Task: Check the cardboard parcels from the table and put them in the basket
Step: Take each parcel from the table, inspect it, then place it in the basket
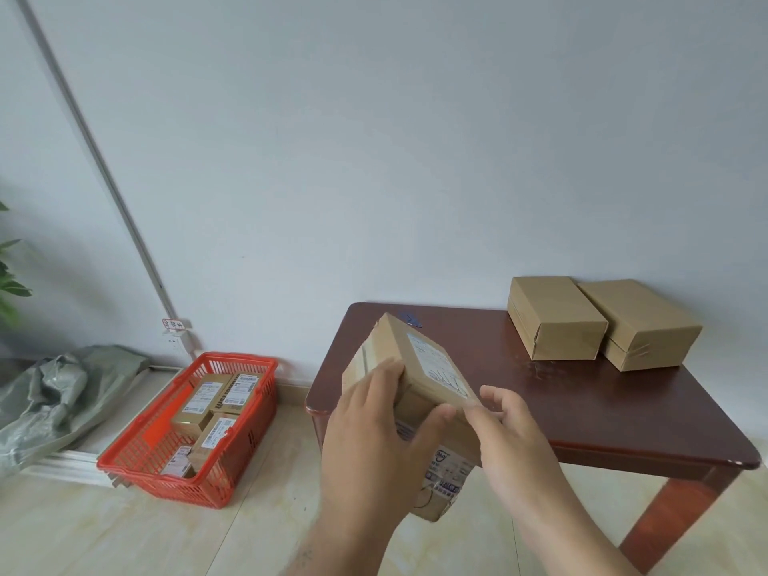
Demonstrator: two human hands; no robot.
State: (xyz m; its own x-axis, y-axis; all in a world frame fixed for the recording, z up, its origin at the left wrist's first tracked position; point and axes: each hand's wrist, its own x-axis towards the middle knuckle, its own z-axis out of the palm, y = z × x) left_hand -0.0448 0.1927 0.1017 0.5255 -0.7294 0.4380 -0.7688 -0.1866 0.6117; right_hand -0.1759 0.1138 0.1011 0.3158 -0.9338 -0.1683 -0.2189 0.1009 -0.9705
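While held tilted above the table's (582, 409) near-left corner, the parcel (419, 367) is gripped by the left hand (374, 446), fingers curled over its near end; the right hand (511, 434) touches its right edge, fingers loosely spread. Two parcels (557, 322) sit on the table's far side. Left, on the floor, the basket (137, 459) holds more.

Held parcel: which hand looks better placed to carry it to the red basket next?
Probably the left hand. It grips the held parcel across its near face, and the red basket sits on the floor to the left. The right hand only touches the parcel's right edge with loose fingers.
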